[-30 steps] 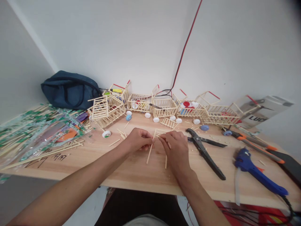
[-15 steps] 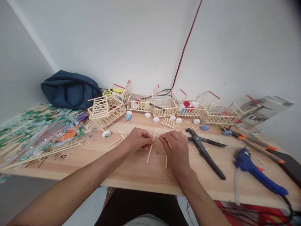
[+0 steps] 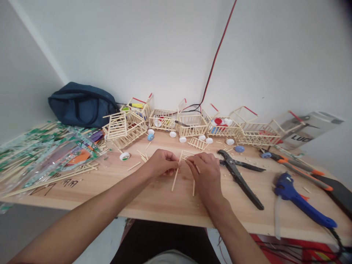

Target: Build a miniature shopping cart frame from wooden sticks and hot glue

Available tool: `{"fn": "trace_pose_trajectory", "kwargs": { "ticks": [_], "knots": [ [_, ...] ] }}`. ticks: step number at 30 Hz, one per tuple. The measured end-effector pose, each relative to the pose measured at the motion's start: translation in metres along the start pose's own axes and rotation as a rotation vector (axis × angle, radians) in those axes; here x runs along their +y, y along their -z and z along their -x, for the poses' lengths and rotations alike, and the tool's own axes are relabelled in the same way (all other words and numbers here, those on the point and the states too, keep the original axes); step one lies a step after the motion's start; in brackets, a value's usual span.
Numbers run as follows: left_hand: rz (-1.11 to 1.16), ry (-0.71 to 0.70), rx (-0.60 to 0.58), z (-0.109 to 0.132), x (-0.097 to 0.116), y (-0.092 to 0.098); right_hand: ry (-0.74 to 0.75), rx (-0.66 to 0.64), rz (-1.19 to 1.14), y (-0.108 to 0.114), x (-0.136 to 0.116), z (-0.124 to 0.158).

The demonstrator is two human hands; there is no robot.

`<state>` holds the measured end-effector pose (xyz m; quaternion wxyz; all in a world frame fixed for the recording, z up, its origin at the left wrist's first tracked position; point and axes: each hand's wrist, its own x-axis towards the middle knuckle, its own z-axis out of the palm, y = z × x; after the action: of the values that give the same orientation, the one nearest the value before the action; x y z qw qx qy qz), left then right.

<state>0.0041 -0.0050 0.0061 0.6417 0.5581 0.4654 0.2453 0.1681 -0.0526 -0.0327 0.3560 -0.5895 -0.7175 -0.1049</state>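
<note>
Between my hands on the wooden table lies a small frame of pale sticks [image 3: 175,179], with two long side sticks pointing toward me and crosspieces at the far end. My left hand [image 3: 165,163] is closed in a pinch at the left long stick. My right hand [image 3: 205,170] pinches a short thin stick [image 3: 186,160] across the frame and covers much of the right side stick. Behind my hands a small ladder-like stick panel [image 3: 197,143] lies flat. Several loose cut sticks [image 3: 134,166] lie left of my left hand.
Several stick-built carts [image 3: 192,126] with bottle-cap wheels line the wall. Black cutting pliers [image 3: 242,179], a blue glue gun [image 3: 302,205] and orange-handled pliers [image 3: 302,170] lie at right. Packaged skewers [image 3: 35,157] and a blue bag [image 3: 82,104] occupy the left.
Both hands keep nearly the same place and grip. The lower end of the right side stick has shifted very slightly left.
</note>
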Motion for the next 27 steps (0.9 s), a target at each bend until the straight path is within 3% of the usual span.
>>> {"fn": "trace_pose_trajectory", "kwargs": {
  "ticks": [27],
  "knots": [
    [-0.013, -0.003, 0.001, -0.0001, 0.0001, 0.0007, -0.002, -0.007, 0.001, 0.0000, 0.0006, 0.0008]
  ]
}}
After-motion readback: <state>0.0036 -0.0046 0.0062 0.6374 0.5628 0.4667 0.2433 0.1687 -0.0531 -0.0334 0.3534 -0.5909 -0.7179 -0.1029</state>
